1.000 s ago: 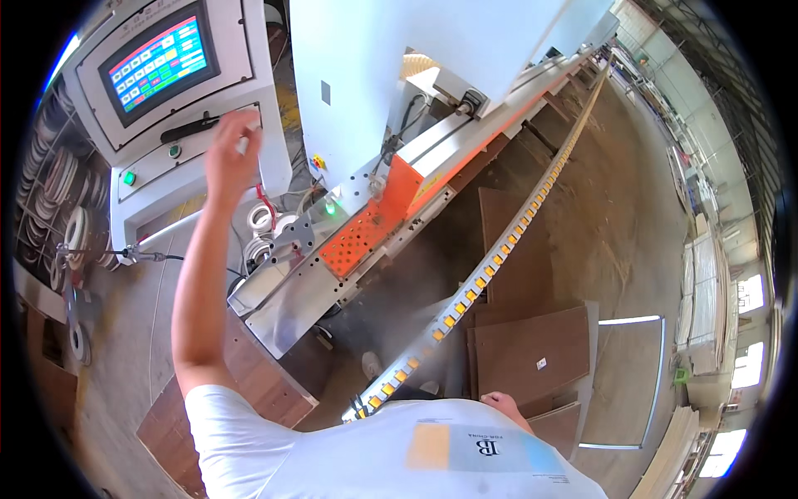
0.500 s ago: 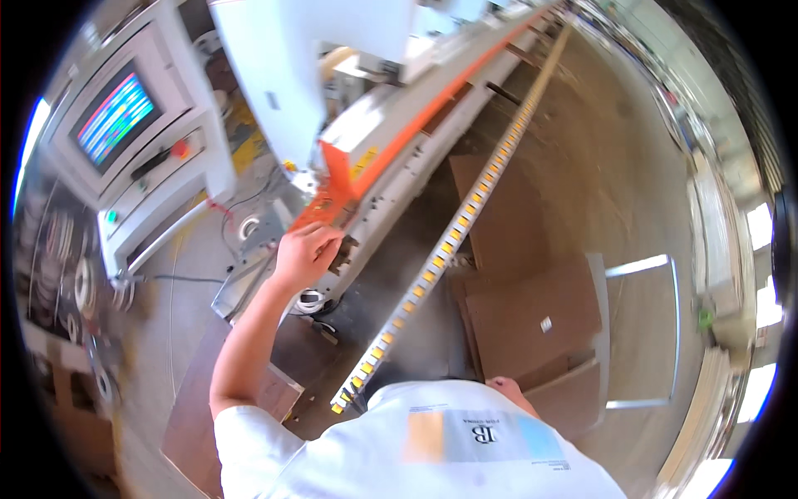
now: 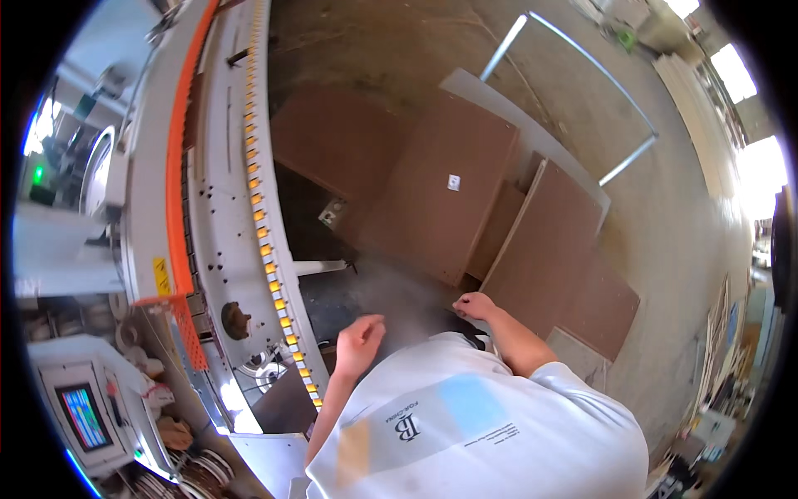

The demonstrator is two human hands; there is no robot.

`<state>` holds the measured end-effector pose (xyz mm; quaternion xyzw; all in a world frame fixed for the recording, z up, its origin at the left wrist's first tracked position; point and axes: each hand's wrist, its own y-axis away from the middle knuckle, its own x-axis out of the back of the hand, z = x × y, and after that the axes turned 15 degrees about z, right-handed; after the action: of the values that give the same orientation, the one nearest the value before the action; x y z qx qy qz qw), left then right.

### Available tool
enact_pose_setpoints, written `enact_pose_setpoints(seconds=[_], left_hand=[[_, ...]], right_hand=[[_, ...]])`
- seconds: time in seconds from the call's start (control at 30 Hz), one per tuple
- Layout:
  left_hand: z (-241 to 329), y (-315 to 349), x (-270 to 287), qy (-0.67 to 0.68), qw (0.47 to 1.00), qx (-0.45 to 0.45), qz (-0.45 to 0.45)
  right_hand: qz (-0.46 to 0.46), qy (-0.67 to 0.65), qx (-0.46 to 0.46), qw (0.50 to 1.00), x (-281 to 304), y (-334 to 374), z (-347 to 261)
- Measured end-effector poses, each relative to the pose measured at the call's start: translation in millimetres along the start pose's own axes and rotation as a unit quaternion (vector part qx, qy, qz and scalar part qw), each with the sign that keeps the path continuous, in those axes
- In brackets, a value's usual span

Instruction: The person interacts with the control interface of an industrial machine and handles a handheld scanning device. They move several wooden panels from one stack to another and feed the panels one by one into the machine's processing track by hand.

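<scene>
My left hand (image 3: 360,339) is held in front of my body, its fingers loosely curled with nothing visible in them. It is nearest to the long rail with a row of yellow rollers (image 3: 266,249), but does not touch it. My right hand (image 3: 475,306) is farther right, fingers bent together and no object showing. Beyond it lie brown flat panels (image 3: 416,216), one with a small white label (image 3: 454,183). Another brown panel (image 3: 536,241) leans over them at an angle.
On the left runs a long machine bed (image 3: 220,195) with an orange strip (image 3: 176,150). A control screen (image 3: 83,416) stands at the lower left. Behind the panels is a metal tube frame (image 3: 594,71). Long boards (image 3: 694,116) line the far right.
My view and body have turned right. My left hand has come away from the orange end of the machine to the front of my body. More of my right hand and forearm now shows.
</scene>
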<state>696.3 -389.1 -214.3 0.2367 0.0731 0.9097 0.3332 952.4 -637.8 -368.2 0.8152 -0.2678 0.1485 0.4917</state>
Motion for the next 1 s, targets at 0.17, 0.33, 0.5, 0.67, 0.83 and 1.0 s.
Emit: enact_pose_setpoints(seconds=[0.17, 0.33, 0.5, 0.67, 0.83, 1.0], left_hand=[[1, 9, -42, -0.172, 0.975, -0.047, -0.133], [-27, 2, -61, -0.259, 0.947, -0.03, -0.19], [-63, 7, -76, -0.284, 0.945, -0.034, -0.159], [-87, 31, -81, -0.347, 0.915, 0.019, -0.203], [-126, 69, -71, -0.302, 0.927, 0.0, -0.221], [-122, 71, -72, -0.289, 0.917, 0.191, -0.196]], right_hand=[[0.042, -0.018, 0.001, 0.999, -16, -37, 94], [0.062, -0.044, -0.066, 0.995, -45, -74, 148], [-0.015, -0.211, -0.179, 0.961, -63, -114, 126], [-0.024, -0.426, -0.272, 0.863, -114, -153, 64], [0.039, -0.597, -0.459, 0.657, -168, -199, 2], [0.096, -0.619, -0.501, 0.597, -201, -243, -10]])
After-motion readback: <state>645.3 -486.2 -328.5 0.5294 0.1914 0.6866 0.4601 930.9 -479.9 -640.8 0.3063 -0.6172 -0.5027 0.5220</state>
